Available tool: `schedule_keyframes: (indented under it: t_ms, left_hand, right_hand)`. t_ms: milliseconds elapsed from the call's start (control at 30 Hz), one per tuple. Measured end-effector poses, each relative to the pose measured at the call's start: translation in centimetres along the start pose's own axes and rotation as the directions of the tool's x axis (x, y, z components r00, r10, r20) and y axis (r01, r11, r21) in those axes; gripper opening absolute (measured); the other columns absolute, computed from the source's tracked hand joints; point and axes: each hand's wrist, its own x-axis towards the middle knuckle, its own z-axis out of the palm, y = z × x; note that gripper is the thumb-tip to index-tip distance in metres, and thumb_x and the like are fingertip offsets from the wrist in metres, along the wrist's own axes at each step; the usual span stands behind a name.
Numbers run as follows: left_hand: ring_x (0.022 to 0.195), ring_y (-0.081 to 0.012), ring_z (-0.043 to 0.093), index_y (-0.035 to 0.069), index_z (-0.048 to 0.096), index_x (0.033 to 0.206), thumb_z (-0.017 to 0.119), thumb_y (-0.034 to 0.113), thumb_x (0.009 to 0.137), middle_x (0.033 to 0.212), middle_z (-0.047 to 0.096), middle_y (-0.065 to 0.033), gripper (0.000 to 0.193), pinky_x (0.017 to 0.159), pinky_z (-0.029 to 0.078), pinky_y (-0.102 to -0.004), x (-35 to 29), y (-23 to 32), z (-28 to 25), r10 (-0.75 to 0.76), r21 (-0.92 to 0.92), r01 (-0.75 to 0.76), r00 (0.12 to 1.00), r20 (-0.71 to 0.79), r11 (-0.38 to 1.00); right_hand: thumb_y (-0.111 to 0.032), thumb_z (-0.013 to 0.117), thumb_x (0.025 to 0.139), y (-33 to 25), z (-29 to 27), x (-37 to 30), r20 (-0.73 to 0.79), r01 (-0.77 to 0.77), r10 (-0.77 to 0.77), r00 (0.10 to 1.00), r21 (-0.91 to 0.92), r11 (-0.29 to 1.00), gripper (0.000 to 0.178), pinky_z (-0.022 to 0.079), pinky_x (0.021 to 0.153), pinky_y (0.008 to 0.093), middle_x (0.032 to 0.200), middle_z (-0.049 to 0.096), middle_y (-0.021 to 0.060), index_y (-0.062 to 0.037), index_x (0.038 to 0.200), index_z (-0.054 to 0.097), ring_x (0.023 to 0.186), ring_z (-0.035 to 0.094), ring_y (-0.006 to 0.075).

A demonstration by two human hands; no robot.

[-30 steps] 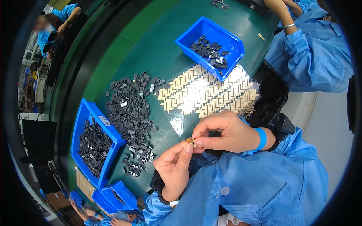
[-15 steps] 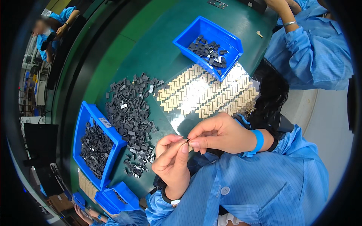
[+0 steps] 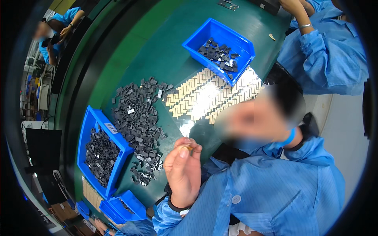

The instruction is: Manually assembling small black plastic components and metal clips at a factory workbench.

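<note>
My left hand (image 3: 182, 175) is raised at the near side of the green table, its thumb and fingers pinched on a small tan piece (image 3: 189, 148). Most of that piece is hidden by the fingertips. Apart from it, my right hand (image 3: 248, 122) is over the near right edge of a clear sheet. Blur hides its fingers and anything in them. The sheet bears rows of small beige pieces (image 3: 185, 92) in a zigzag pattern. Left of the sheet spreads a loose pile of small black plastic parts (image 3: 136, 112).
A blue bin (image 3: 246, 48) with black parts overlaps the sheet's far edge. Another blue bin (image 3: 125, 155), full of small dark parts, stands left of the pile, with a smaller blue bin (image 3: 136, 208) nearer. A co-worker's sleeve (image 3: 315, 51) is at the far right.
My right hand has parted from the left and moved right and farther away, toward the sheet. The left hand keeps its pinch, turned slightly more upright.
</note>
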Motion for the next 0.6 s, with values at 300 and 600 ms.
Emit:
schedule_keyframes:
  t_ms: [300,600]
  left_hand:
    - [0.092,-0.0184,0.048,0.0,0.061,0.086,0.06,0.007,0.081,0.101,0.051,-0.0121,0.009,0.083,0.04,-0.0315,0.4,0.2,-0.3,0.342,0.499,-0.367,0.928,0.145,0.785]
    - [0.095,-0.0276,0.048,0.004,0.059,0.079,0.07,0.015,0.074,0.102,0.049,-0.0141,0.016,0.086,0.038,-0.0421,0.0,1.1,-0.9,0.435,0.667,-0.731,0.652,0.621,0.143]
  right_hand:
    - [-0.009,0.062,0.07,-1.9,-9.2,-4.3,-0.097,-0.071,-0.122,0.988,-0.977,0.2,0.013,0.04,0.055,0.0395,0.066,0.052,0.0132,-0.0017,0.067,0.052,0.064,0.053,0.0306]
    - [-0.018,0.056,0.088,0.9,1.5,1.4,0.379,-0.021,-0.011,0.925,0.08,0.997,0.018,0.043,0.073,0.0259,0.088,0.06,0.0058,-0.0022,0.092,0.062,0.083,0.056,0.0169]
